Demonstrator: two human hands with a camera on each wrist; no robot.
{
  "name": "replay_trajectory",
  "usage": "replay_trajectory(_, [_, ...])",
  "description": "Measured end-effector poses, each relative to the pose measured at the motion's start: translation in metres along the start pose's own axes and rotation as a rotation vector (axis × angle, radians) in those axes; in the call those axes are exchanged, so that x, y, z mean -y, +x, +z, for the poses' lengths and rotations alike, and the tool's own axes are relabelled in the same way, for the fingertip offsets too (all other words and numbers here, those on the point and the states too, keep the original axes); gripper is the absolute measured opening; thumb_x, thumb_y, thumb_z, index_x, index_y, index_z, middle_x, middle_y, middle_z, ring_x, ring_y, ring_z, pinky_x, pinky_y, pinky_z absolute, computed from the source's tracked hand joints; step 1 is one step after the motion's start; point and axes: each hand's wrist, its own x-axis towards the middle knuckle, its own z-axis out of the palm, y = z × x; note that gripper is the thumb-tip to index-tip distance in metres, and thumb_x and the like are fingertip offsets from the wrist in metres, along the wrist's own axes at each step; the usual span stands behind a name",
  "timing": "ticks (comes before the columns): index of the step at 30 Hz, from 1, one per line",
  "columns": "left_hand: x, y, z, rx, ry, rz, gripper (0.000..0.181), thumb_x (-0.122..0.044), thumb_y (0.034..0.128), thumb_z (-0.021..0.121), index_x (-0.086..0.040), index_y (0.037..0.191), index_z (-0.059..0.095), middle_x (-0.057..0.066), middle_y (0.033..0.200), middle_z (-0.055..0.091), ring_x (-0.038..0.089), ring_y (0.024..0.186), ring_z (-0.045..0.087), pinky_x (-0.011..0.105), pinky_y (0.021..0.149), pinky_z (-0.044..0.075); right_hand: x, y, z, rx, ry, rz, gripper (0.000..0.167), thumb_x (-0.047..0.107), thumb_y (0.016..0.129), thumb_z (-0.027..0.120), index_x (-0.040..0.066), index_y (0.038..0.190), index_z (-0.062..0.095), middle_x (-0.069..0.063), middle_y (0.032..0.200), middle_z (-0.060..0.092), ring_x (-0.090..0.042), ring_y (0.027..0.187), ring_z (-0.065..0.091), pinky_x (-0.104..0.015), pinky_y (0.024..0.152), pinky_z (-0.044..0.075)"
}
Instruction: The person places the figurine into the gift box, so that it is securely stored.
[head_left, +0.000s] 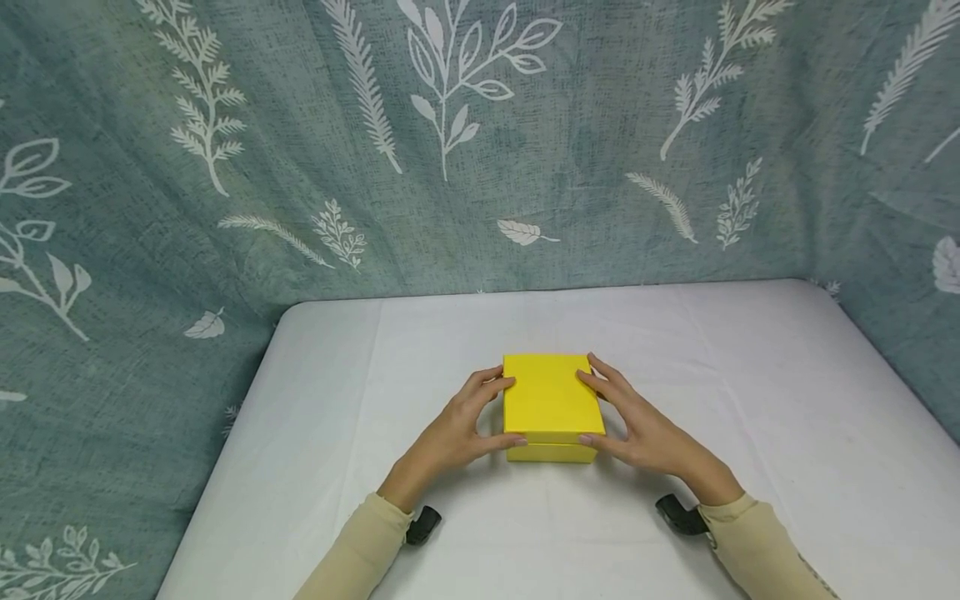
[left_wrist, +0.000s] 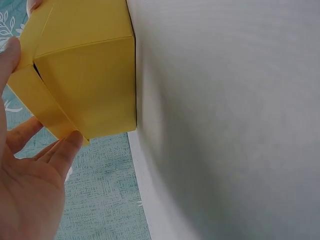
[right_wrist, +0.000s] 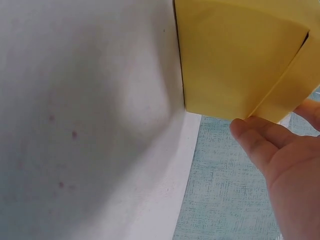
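Observation:
A yellow box (head_left: 551,453) with a lid (head_left: 552,396) stands on the white-covered table. My left hand (head_left: 450,429) holds the lid at its left side, thumb on the front face and fingers towards the far edge. From the other side my right hand (head_left: 656,433) grips it the same way. In the left wrist view the lid (left_wrist: 42,100) sits slightly tilted over the box body (left_wrist: 90,90), with a thin dark gap at one corner. A similar gap shows in the right wrist view beside the box wall (right_wrist: 235,60). The box's inside is hidden.
The white cloth (head_left: 337,500) covers the table, whose far edge meets a green-blue leaf-patterned curtain (head_left: 465,217). Dark wrist devices (head_left: 681,515) sit near both sleeve cuffs. A few small reddish spots (right_wrist: 74,134) mark the cloth.

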Motion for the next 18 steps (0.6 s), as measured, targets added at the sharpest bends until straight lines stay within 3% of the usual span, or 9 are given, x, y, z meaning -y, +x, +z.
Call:
replay_trajectory(11, [0.0005,-0.0020,-0.0017,-0.007,0.073,0.083,0.075,-0.036,0.0796,0.082,-0.010,0.140,0.046,0.012,0.147,0.038,0.027,0.135,0.046,0.040,0.107,0.045,0.0026,-0.0014,-0.0020,0.022,0.016,0.026,0.074,0.027,0.091,0.071,0.008,0.152,0.032,-0.019,0.162,0.012,-0.039,0.140,0.036,-0.057,0.108,0.035])
replay_trajectory(18, [0.0023,-0.0019,0.0000,-0.004,0.084,0.091,0.075,-0.038,0.0801,0.081,-0.009,0.140,0.046,0.011,0.147,0.038,0.026,0.135,0.046,0.039,0.107,0.045,0.0009,-0.0019,-0.0005,0.017,-0.007,0.012,0.075,0.026,0.089,0.072,0.005,0.150,0.034,-0.020,0.160,0.016,-0.038,0.139,0.037,-0.054,0.107,0.038])
